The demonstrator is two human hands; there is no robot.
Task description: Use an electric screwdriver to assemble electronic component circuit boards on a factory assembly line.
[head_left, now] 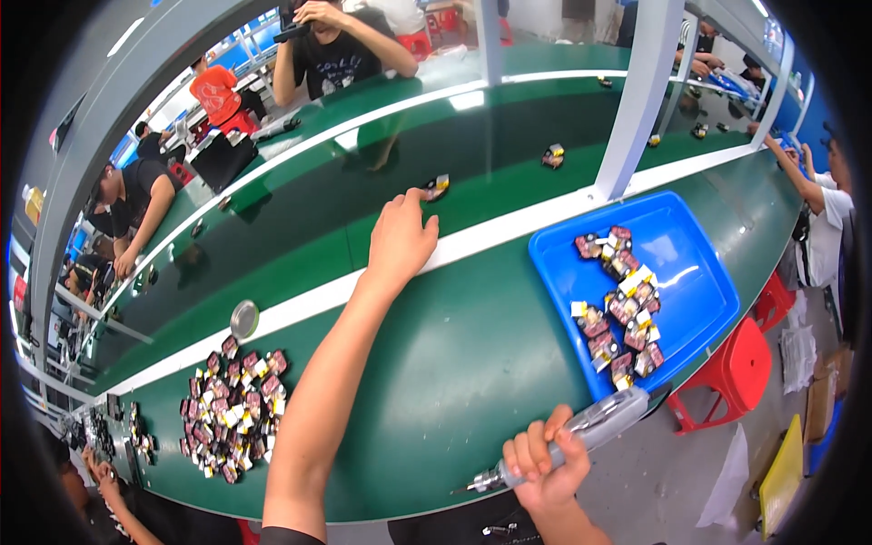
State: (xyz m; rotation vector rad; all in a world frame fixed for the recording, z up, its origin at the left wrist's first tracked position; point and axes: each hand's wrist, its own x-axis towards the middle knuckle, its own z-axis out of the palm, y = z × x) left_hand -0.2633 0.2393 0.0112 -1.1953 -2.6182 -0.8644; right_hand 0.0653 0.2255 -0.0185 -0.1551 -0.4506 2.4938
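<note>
My left hand (pixel 401 238) reaches over the white rail onto the dark green belt. Its fingertips are at the edge of a small black electronic part with a white and yellow tab (pixel 437 187); the thumb is apart from it. Whether the fingers press on the part is hard to see. At the lower right, my right hand (pixel 546 461) is closed around a grey electric screwdriver (pixel 604 420), its bit pointing left over the bench edge. Beyond its rear end is a blue tray (pixel 672 263) with several similar parts (pixel 627 300).
A heap of similar parts (pixel 232 409) lies on the left of the green bench (pixel 436 363), beside a small round clear-topped tin (pixel 244 319). A grey post (pixel 640 100) rises behind the tray. Red stools (pixel 731 377) stand at right. Other people work around the belt.
</note>
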